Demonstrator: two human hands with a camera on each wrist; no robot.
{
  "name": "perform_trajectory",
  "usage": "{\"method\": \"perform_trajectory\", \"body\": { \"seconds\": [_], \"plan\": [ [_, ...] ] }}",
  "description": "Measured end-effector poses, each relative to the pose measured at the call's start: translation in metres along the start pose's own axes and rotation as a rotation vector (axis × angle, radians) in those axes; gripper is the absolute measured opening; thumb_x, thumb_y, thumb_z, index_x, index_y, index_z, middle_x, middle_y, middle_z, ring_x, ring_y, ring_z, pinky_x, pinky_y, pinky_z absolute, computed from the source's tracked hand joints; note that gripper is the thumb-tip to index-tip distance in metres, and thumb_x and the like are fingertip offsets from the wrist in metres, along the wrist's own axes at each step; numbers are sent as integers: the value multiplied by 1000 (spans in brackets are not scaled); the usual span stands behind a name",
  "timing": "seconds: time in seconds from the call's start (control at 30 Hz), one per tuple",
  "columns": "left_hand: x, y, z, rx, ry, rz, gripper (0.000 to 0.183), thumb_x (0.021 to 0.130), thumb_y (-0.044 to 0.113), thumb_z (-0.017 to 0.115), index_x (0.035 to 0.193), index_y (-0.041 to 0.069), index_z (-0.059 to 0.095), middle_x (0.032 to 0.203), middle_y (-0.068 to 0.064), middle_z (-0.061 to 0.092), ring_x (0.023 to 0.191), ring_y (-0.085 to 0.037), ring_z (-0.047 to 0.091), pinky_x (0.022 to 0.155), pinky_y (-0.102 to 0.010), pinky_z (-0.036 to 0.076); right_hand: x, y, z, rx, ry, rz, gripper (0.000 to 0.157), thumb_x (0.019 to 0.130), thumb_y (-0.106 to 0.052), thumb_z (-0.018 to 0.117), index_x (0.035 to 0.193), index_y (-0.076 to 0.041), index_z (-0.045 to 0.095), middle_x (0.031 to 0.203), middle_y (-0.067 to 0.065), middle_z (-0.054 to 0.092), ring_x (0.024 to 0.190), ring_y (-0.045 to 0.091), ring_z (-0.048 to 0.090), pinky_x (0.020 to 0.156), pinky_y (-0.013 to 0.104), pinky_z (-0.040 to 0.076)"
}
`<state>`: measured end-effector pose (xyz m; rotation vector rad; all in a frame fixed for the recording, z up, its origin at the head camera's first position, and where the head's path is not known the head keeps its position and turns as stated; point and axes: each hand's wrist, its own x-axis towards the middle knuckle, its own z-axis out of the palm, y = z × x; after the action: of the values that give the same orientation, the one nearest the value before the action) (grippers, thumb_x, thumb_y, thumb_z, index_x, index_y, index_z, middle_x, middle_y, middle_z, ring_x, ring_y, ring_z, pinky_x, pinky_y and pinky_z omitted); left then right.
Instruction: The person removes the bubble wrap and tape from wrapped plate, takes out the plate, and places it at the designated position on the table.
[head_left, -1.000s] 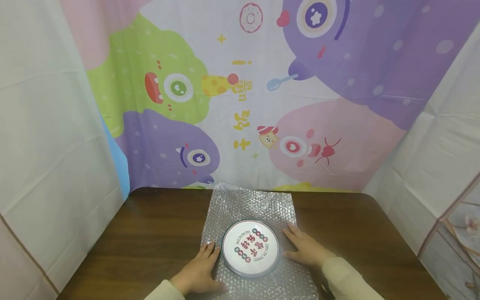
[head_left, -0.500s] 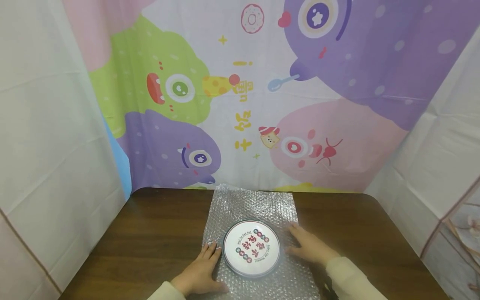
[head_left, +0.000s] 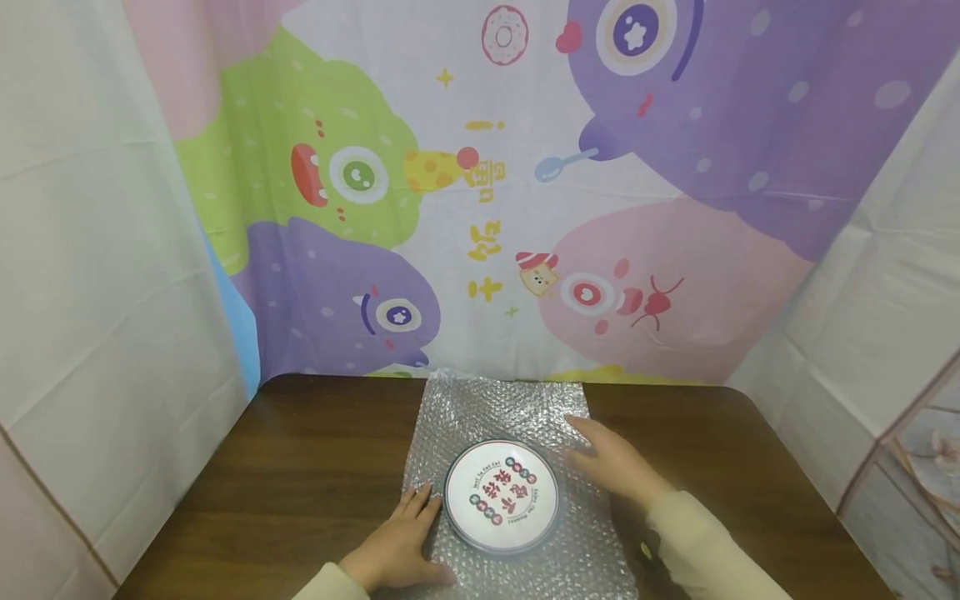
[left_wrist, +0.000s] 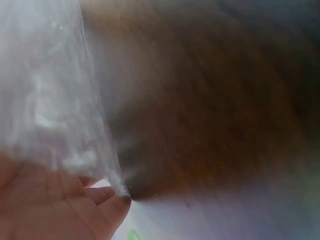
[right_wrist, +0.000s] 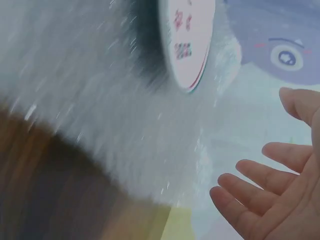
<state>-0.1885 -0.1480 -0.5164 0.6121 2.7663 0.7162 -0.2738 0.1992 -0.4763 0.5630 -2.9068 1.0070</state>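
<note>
A round white plate (head_left: 501, 497) with red characters and a dark rim lies on a sheet of bubble wrap (head_left: 510, 408). In the right wrist view the plate (right_wrist: 189, 55) shows at a steep slant. My left hand (head_left: 399, 543) rests on the wrap's left edge beside the plate, fingers extended. The left wrist view has that hand (left_wrist: 55, 205) at the edge of the wrap (left_wrist: 50, 90). To the right of the plate, my right hand (head_left: 618, 460) hovers over the wrap's right edge. Its fingers (right_wrist: 250, 192) are spread and relaxed, holding nothing.
Under the wrap is a dark brown wooden table (head_left: 315, 467). A cloth (head_left: 480, 192) with cartoon monsters hangs behind it, and pale sheets (head_left: 97, 250) stand at both sides. Near the right sleeve is a small yellow-green spot (head_left: 647, 550), too small to identify.
My right hand has lifted and moved slightly away from me, toward the wrap's far right part. The left hand and the plate stay put.
</note>
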Motion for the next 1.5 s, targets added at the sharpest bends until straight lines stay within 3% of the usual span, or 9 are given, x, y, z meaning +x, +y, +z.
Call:
{"method": "perform_trajectory", "body": {
  "seconds": [0.23, 0.47, 0.8, 1.07, 1.3, 1.5],
  "plan": [
    [-1, 1, -1, -9, -2, -4, 112, 68, 57, 81, 147, -7, 35, 158, -31, 20, 144, -56, 16, 108, -72, 29, 9, -16, 16, 130, 3, 23, 51, 95, -21, 63, 140, -1, 50, 142, 21, 53, 124, 42, 57, 102, 52, 48],
    [0, -2, 0, -6, -1, -2, 111, 67, 57, 81, 146, -7, 35, 158, -31, 20, 144, -56, 16, 108, -72, 28, 8, -21, 35, 238, 37, 98, 48, 93, -16, 64, 136, 2, 53, 137, 22, 57, 113, 35, 65, 95, 45, 55],
    [1, -2, 2, -6, 0, -4, 112, 67, 58, 80, 147, -7, 35, 158, -30, 20, 145, -55, 15, 109, -71, 28, 3, -12, 54, 178, 64, 162, 48, 92, -18, 67, 136, -3, 55, 130, 21, 62, 114, 36, 64, 94, 46, 55],
    [0, -2, 1, -15, -10, -5, 111, 69, 58, 80, 147, -6, 34, 159, -30, 19, 146, -54, 14, 109, -71, 27, -2, -10, 63, 126, 77, 175, 44, 88, -14, 69, 129, -2, 60, 120, 17, 67, 102, 29, 67, 91, 46, 56],
    [1, -3, 1, -14, -8, -5, 112, 68, 58, 80, 147, -6, 34, 159, -30, 20, 145, -55, 14, 109, -72, 27, -5, -7, 68, 125, 74, 201, 43, 88, -13, 68, 129, -1, 60, 122, 20, 67, 113, 36, 65, 96, 50, 53],
    [1, -4, 1, -6, -6, -1, 111, 68, 57, 80, 147, -6, 34, 159, -30, 19, 145, -55, 14, 108, -73, 28, -3, -3, 69, 111, 46, 242, 42, 87, -13, 68, 127, -2, 62, 111, 15, 71, 102, 30, 69, 90, 48, 56]
  ]
}}
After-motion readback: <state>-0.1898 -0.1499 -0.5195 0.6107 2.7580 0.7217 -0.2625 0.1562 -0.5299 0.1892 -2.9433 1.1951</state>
